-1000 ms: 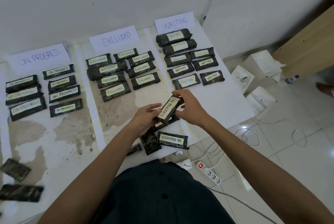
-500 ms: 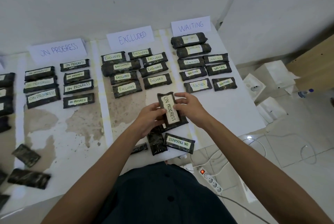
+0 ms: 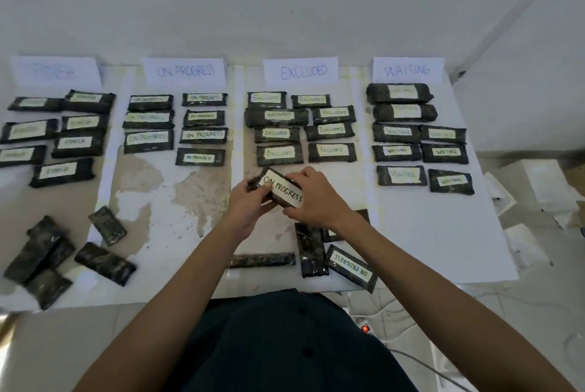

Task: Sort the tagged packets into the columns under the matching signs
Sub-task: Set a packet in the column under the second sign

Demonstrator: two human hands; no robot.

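Observation:
I hold a dark packet tagged ON PROGRESS (image 3: 282, 191) in both hands above the table, just below the EXCLUDED column. My left hand (image 3: 245, 209) grips its left end and my right hand (image 3: 311, 197) its right end. Four paper signs stand along the wall: a faint leftmost sign (image 3: 55, 71), ON PROGRESS (image 3: 184, 71), EXCLUDED (image 3: 301, 71) and WAITING (image 3: 407, 69). Rows of tagged packets lie under each sign. Near the front edge lie another ON PROGRESS packet (image 3: 351, 267), a face-down packet (image 3: 311, 249) and a thin one (image 3: 262, 259).
Several untagged-side-up packets (image 3: 104, 263) are heaped at the front left of the table (image 3: 443, 233). White boxes (image 3: 535, 185) sit on the floor to the right. A power strip with a red light (image 3: 365, 328) lies below the table edge.
My view has swung left, bringing the leftmost column into sight. The packet in my hands has turned from upright to nearly level and moved slightly left.

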